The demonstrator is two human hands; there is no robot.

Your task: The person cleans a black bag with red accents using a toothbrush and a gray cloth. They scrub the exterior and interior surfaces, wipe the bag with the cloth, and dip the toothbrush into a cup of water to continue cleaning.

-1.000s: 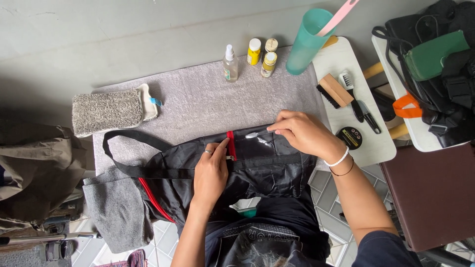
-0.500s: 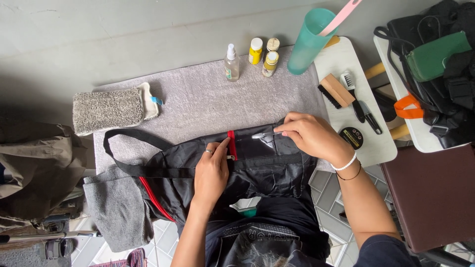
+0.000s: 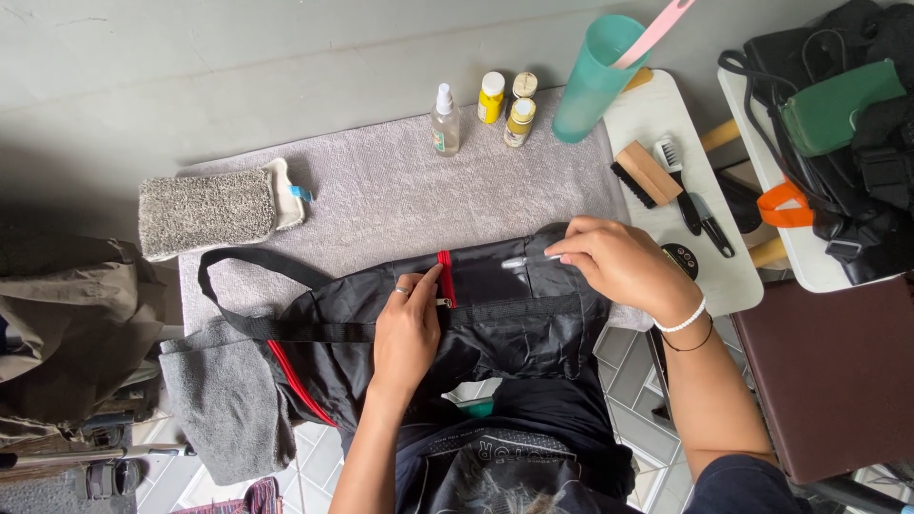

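A black fabric bag with red trim (image 3: 419,319) lies across the lower middle of the frame, its upper edge resting on a grey towel mat (image 3: 381,190) that covers the centre of the picture. The left hand (image 3: 407,328) lies flat on the bag just left of centre, fingers pressed against the cloth and the fingertips touching a short red zipper strip (image 3: 444,276) at the bag's top edge; it grips nothing, only presses down. The right hand (image 3: 619,266), right of centre, has its fingers pinched around a thin silvery pen-like tool (image 3: 526,260) whose tip points left over the bag's upper edge. A white bead bracelet (image 3: 687,318) and a thin dark band sit on that wrist.

A long black strap (image 3: 249,286) loops out from the bag toward the left. At the upper left of the mat lies a grey shaggy pad on a white holder (image 3: 211,209). Along the top of the mat stand a clear small spray bottle (image 3: 445,121) and three small yellow-capped bottles (image 3: 506,107) close together. Just right of them a tall teal plastic cup (image 3: 592,81) holds a pink handle (image 3: 657,29). On a white board (image 3: 666,124) at the upper right lie a wooden brush with black bristles (image 3: 640,176) and a small white-headed brush (image 3: 678,181). A folded grey cloth (image 3: 224,400) lies at the lower left beside the bag.
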